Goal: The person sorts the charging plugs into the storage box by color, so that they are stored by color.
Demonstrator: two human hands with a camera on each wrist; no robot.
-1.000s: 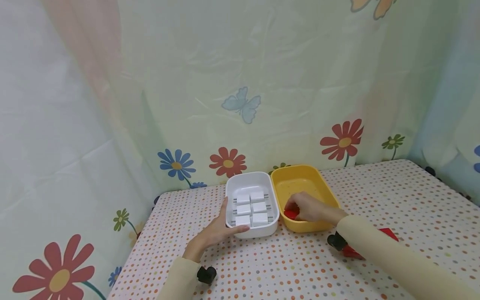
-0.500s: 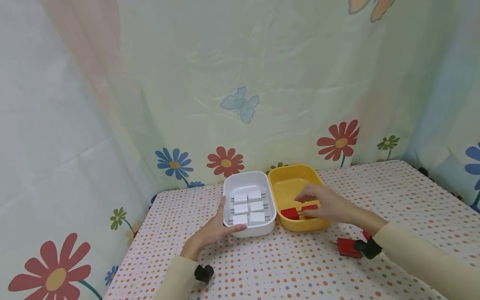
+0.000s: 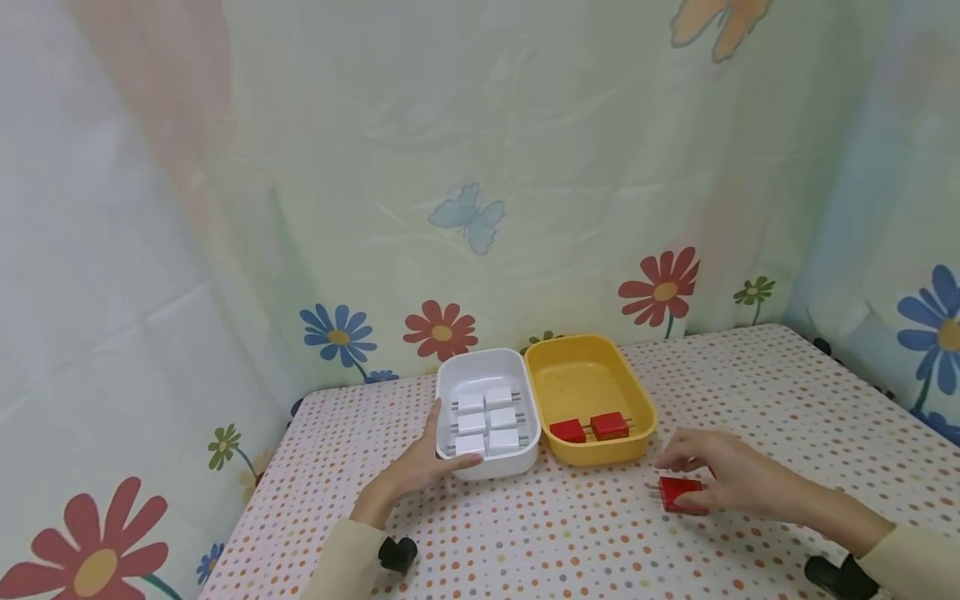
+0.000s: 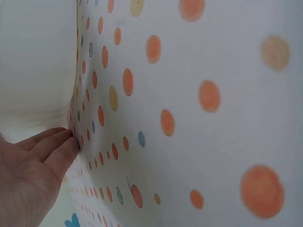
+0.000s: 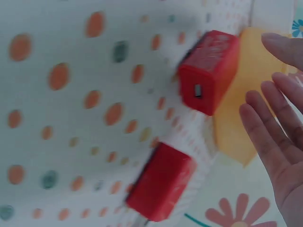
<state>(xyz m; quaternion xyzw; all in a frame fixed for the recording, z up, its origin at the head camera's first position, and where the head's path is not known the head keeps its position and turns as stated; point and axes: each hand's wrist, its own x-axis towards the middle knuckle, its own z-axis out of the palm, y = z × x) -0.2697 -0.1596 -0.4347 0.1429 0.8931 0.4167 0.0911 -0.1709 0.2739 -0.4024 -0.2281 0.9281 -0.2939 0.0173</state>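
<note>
My left hand [image 3: 422, 461] rests against the white tray [image 3: 531, 454], fingers along its left side and thumb at the front rim. In the left wrist view, the fingers of the left hand [image 4: 35, 168] look straight. White plug chargers lie in two columns inside that tray. My right hand [image 3: 738, 477] is over a red plug charger [image 3: 673, 493] on the table. In the right wrist view, the right hand [image 5: 281, 142] has its fingers spread, apart from the red USB charger [image 5: 210, 71]. Another red charger [image 5: 162, 182] lies near it, mostly hidden in the head view.
A yellow tray [image 3: 647, 392] stands against the white tray's right side. Two red chargers [image 3: 609, 425] lie near its front. The table [image 3: 525, 542] has a dotted cloth, and a flowered curtain [image 3: 360, 250] hangs behind it.
My right hand lets go of a red charger in the yellow tray, then moves right and toward me to the chargers on the table. The left hand stays at the white tray.
</note>
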